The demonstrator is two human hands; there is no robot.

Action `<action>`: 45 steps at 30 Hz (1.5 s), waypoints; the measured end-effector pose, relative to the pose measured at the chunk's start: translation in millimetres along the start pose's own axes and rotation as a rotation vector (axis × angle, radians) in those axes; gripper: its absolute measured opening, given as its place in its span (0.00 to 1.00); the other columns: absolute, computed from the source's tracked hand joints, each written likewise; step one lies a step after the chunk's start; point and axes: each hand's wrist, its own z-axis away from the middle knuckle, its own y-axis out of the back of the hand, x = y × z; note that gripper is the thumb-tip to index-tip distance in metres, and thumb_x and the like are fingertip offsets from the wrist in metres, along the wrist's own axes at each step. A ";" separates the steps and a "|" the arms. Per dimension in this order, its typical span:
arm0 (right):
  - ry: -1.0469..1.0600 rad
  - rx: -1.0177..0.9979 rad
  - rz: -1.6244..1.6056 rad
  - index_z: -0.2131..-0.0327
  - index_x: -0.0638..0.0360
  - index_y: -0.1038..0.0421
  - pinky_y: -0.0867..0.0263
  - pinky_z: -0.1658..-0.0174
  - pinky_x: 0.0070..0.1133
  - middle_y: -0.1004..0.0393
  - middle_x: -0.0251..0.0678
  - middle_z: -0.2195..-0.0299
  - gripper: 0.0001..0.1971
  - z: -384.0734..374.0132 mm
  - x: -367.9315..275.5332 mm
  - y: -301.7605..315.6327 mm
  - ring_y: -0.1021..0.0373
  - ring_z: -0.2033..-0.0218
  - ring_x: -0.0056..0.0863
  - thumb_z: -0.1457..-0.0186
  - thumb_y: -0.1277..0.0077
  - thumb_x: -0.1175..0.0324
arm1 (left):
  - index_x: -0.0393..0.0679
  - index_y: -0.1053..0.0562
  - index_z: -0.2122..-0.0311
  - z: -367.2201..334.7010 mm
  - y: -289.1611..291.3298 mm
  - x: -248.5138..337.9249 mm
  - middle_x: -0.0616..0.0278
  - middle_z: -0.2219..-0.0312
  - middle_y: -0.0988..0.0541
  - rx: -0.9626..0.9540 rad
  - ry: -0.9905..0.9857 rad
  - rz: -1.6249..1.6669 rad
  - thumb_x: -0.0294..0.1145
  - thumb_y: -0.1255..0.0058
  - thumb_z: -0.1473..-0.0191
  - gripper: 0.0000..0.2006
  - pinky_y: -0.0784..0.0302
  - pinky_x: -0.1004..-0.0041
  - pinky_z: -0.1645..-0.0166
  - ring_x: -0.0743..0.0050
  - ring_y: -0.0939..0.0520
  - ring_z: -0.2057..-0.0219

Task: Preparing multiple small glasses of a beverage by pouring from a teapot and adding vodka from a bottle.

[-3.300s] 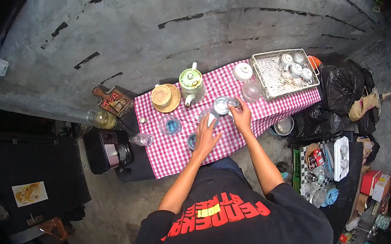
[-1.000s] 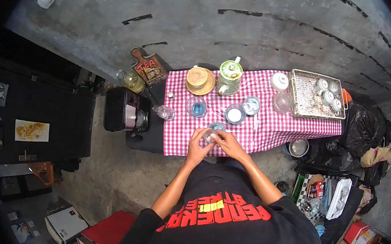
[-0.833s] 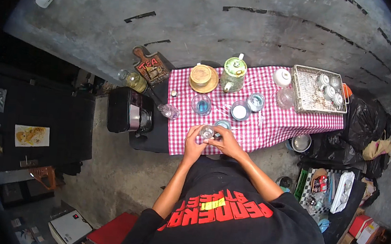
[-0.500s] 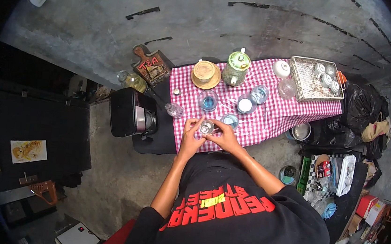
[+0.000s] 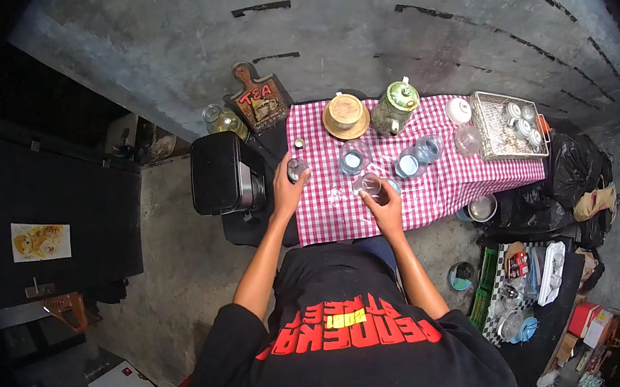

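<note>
My left hand (image 5: pixel 288 189) is wrapped round a small clear bottle (image 5: pixel 295 168) near the left edge of the checked cloth. A small round cap (image 5: pixel 299 144) lies just beyond it. My right hand (image 5: pixel 389 211) grips a clear glass (image 5: pixel 365 186) by its side, over the middle of the cloth. Just past that glass stands a bluish glass (image 5: pixel 353 160). Another bluish glass (image 5: pixel 407 165) and a third glass (image 5: pixel 428 148) stand side by side to the right. A further one is partly hidden behind my right fingers.
On the red-and-white cloth (image 5: pixel 318 220) are a lidded wooden cup on a saucer (image 5: pixel 345 112), a green teapot (image 5: pixel 396 108), a white bowl (image 5: pixel 458 111) and a wire basket (image 5: pixel 496 137) of small jars. A black appliance (image 5: pixel 222 174) stands left, before a wooden board (image 5: pixel 260 103).
My hands have parted. The left has moved left and taken hold of the bottle, while the right has shifted right with the glass. The whole view has also shifted slightly.
</note>
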 end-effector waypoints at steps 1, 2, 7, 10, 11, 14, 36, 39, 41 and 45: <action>-0.006 0.020 -0.028 0.52 0.66 0.28 0.29 0.57 0.18 0.22 0.36 0.61 0.22 1.0 -5.8 -0.8 0.26 0.60 0.20 0.49 0.36 0.70 | 0.35 0.31 0.46 -6.3 -0.3 0.1 0.44 0.53 0.24 -0.007 -0.004 0.002 0.36 0.38 0.48 0.27 0.29 0.62 0.47 0.54 0.23 0.51; 0.000 0.041 -0.033 0.52 0.66 0.28 0.29 0.56 0.18 0.22 0.35 0.61 0.21 1.6 -5.4 -1.2 0.26 0.60 0.21 0.49 0.36 0.70 | 0.36 0.29 0.48 -11.5 1.0 0.1 0.48 0.56 0.22 -0.103 0.091 0.063 0.34 0.40 0.46 0.22 0.27 0.65 0.49 0.59 0.21 0.54; -0.011 0.111 -0.046 0.52 0.66 0.29 0.30 0.54 0.19 0.23 0.36 0.60 0.20 5.0 -12.9 -0.3 0.26 0.58 0.21 0.48 0.37 0.72 | 0.36 0.26 0.56 -22.8 6.3 -6.9 0.55 0.63 0.18 -0.238 0.046 0.146 0.28 0.45 0.42 0.11 0.25 0.70 0.55 0.71 0.18 0.61; -0.010 0.122 -0.120 0.51 0.65 0.29 0.29 0.53 0.20 0.24 0.36 0.57 0.20 6.4 -15.3 0.8 0.27 0.55 0.23 0.48 0.38 0.74 | 0.36 0.26 0.58 -26.8 10.6 -10.9 0.57 0.65 0.18 -0.205 0.027 0.131 0.29 0.47 0.41 0.09 0.26 0.71 0.56 0.73 0.18 0.62; -0.007 0.124 -0.120 0.51 0.65 0.29 0.29 0.53 0.20 0.24 0.36 0.57 0.20 6.4 -16.3 1.9 0.27 0.55 0.23 0.48 0.38 0.74 | 0.36 0.26 0.58 -29.2 10.6 -7.4 0.57 0.65 0.18 -0.206 0.024 0.132 0.29 0.47 0.41 0.09 0.26 0.71 0.56 0.73 0.18 0.62; 0.000 0.144 -0.173 0.51 0.65 0.29 0.30 0.53 0.21 0.25 0.36 0.57 0.19 5.9 -36.4 3.5 0.27 0.56 0.23 0.47 0.40 0.75 | 0.35 0.28 0.61 -42.3 16.1 17.3 0.53 0.71 0.20 -0.104 -0.139 0.172 0.31 0.46 0.41 0.09 0.26 0.68 0.62 0.66 0.19 0.68; 0.635 0.067 -0.130 0.53 0.66 0.30 0.35 0.50 0.19 0.26 0.34 0.59 0.20 -30.3 -236.5 8.4 0.30 0.57 0.20 0.45 0.39 0.64 | 0.38 0.31 0.65 -150.6 146.1 318.9 0.62 0.78 0.24 -0.305 -0.621 0.646 0.48 0.55 0.35 0.19 0.24 0.72 0.61 0.70 0.18 0.71; 0.661 0.038 -0.155 0.53 0.67 0.30 0.35 0.51 0.19 0.26 0.33 0.59 0.21 -27.6 -254.1 4.8 0.30 0.57 0.19 0.45 0.39 0.63 | 0.39 0.32 0.65 -154.1 150.6 327.4 0.62 0.78 0.25 -0.372 -0.620 0.687 0.49 0.55 0.35 0.19 0.24 0.72 0.63 0.70 0.18 0.73; 0.669 0.035 -0.181 0.54 0.67 0.30 0.34 0.52 0.19 0.27 0.33 0.59 0.21 -24.3 -262.2 -1.2 0.30 0.57 0.18 0.45 0.39 0.63 | 0.40 0.32 0.64 -154.4 156.1 330.7 0.62 0.78 0.25 -0.400 -0.619 0.707 0.49 0.55 0.36 0.19 0.24 0.72 0.64 0.70 0.19 0.74; 0.662 0.007 -0.224 0.52 0.67 0.32 0.33 0.51 0.19 0.27 0.34 0.59 0.22 -19.9 -267.1 -6.6 0.30 0.57 0.20 0.45 0.39 0.63 | 0.42 0.33 0.64 -149.7 164.5 337.1 0.61 0.78 0.26 -0.458 -0.558 0.767 0.53 0.55 0.37 0.20 0.24 0.71 0.64 0.67 0.19 0.74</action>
